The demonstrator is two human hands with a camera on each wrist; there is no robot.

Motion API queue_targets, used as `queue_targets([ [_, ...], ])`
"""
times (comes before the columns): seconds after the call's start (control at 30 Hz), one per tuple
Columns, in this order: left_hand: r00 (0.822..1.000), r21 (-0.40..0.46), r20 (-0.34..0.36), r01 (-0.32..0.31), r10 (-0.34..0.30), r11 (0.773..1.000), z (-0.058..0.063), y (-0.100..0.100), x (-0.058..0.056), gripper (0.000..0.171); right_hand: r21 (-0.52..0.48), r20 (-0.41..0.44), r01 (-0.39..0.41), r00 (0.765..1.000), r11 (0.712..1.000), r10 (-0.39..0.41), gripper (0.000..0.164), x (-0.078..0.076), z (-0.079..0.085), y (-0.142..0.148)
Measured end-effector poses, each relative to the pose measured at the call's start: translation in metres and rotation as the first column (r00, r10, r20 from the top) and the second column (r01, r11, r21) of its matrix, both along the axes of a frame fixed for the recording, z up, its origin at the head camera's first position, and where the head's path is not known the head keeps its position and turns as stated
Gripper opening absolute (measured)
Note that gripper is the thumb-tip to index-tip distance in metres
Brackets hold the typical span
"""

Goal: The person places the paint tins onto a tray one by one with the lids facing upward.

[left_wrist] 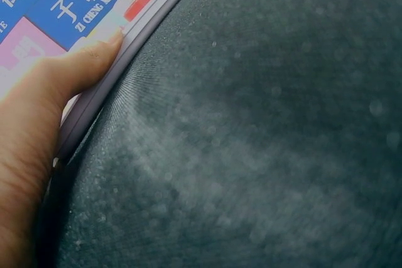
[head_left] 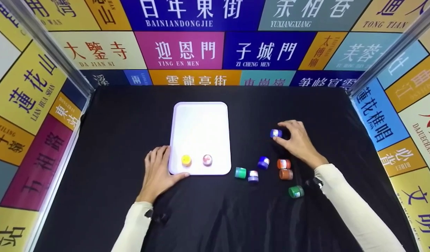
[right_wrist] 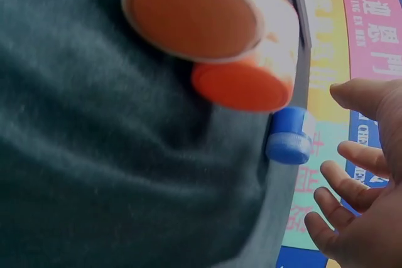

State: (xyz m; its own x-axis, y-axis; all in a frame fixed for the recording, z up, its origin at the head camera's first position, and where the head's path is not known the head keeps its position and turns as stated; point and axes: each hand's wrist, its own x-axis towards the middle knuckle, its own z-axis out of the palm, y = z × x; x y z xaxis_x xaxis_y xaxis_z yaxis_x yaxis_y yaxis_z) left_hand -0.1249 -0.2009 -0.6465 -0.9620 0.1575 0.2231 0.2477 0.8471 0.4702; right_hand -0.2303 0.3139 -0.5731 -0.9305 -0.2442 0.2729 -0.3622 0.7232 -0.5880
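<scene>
Two hands for review. Found right hand [head_left: 299, 142], fingers spread, just beside blue jar [head_left: 276, 133] on black cloth [head_left: 127, 119]; cannot tell contact. Found left hand [head_left: 158, 175], fingers slightly apart, touching white tray [head_left: 201, 129] at near-left corner.

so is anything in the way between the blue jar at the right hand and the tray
Nothing visible: only black cloth shows between the blue jar and the tray. The red jar lies off that line.
</scene>
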Motion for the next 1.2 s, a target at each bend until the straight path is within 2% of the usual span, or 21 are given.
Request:
queue_targets([
  [0.4, 1.0, -0.014, 0.006, -0.006, 0.006, 1.0, 0.0, 0.0, 0.001, 0.128, 0.054, 0.057, -0.013, 0.998, 0.998, 0.01, 0.054, -0.006, -0.012, 0.008],
  [0.87, 1.0, 0.001, 0.014, -0.007, 0.007, 1.0, 0.0, -0.001, 0.002, 0.128, -0.035, 0.073, -0.021, 0.997, 0.999, 0.023, 0.046, -0.011, -0.032, 0.014],
  [1.03, 1.0, -0.002, 0.021, -0.011, 0.011, 1.0, 0.0, 0.0, 0.001, 0.129, -0.053, 0.041, -0.018, 0.999, 0.998, 0.02, 0.042, -0.013, -0.035, 0.015],
  [1.2, 0.998, 0.01, 0.057, -0.008, 0.008, 1.0, 0.003, 0.001, 0.0, 0.129, -0.064, 0.055, -0.003, 0.998, 0.998, 0.007, 0.04, -0.013, -0.034, 0.015],
])
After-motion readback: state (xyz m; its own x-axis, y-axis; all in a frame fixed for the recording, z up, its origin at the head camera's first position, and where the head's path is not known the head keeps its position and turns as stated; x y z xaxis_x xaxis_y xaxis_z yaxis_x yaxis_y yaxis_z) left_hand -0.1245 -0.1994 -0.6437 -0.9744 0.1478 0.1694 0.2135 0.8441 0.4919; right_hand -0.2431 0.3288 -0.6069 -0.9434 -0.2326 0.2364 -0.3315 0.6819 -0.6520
